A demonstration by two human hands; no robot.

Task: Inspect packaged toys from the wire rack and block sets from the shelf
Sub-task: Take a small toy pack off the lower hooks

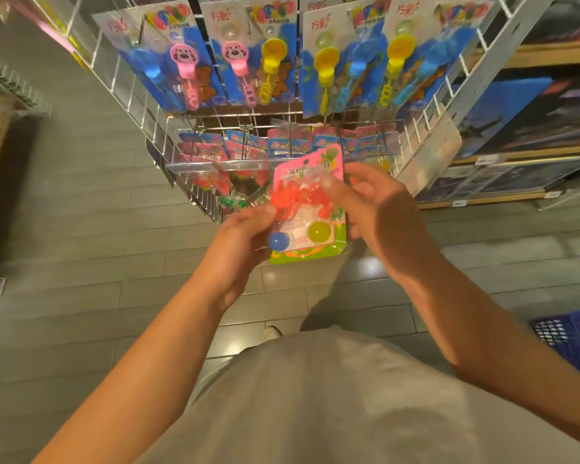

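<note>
Head view: both hands grasp a toy pack [310,209] in front of the wire rack [195,182], left hand [245,236] pinching its left edge, right hand [379,209] gripping its right side, above the floor [81,229].

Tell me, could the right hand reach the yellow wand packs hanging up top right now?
Probably not yet: the right hand is busy holding the toy pack, as is the left hand. Nothing blocks the way to the yellow wand packs.

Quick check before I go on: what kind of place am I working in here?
Most likely a toy shop aisle. A wire rack hangs rows of identical carded toys, boxed goods sit on shelves to the right, and both hands hold one toy pack.
</note>
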